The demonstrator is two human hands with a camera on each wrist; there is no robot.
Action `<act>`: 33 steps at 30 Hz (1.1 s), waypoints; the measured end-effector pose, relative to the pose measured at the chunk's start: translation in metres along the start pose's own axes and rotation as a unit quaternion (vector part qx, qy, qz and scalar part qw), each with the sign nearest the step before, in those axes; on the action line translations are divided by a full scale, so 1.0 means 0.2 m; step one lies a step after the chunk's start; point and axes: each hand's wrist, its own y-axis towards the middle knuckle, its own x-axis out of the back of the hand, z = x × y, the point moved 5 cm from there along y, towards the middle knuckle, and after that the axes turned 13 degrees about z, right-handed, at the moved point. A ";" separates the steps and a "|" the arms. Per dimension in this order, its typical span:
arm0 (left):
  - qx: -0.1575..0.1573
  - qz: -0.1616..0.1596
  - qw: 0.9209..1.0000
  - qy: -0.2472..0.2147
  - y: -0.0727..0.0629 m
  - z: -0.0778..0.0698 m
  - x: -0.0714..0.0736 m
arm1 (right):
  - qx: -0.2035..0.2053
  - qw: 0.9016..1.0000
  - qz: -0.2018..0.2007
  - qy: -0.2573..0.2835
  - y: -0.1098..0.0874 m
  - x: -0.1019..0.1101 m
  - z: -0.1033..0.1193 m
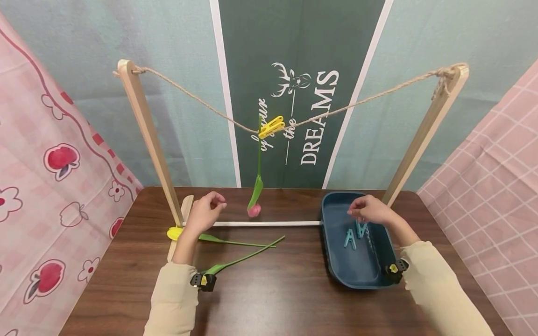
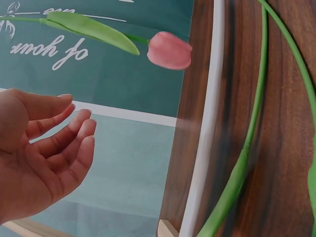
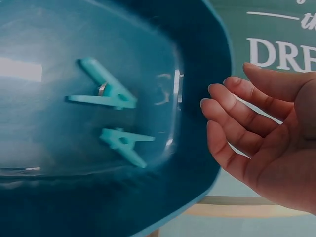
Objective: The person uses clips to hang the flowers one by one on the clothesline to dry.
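Observation:
A pink tulip (image 1: 254,211) hangs head down from the rope, its stem held by a yellow clothespin (image 1: 272,127). My left hand (image 1: 207,212) is in the air left of that bloom, fingers loosely bent around nothing; the left wrist view shows the palm empty. Below it on the table lie a tulip with a yellow bloom (image 1: 174,233) and another green stem (image 1: 252,255), whose bloom is hidden behind my sleeve. Over the blue basin (image 1: 342,275) hovers my right hand (image 1: 370,209), relaxed and empty. Two teal clothespins (image 3: 106,89) lie inside the basin.
The rope (image 1: 197,101) sags between two wooden posts, left (image 1: 147,135) and right (image 1: 424,135). A white rod (image 1: 269,224) runs low across the table between them, passing behind the basin's left rim. A printed curtain (image 1: 193,154) hangs behind the table.

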 end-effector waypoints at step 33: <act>0.027 0.032 0.999 0.012 -0.04 0.09 -0.06 | -0.044 0.998 0.020 0.037 0.05 -0.15 -0.22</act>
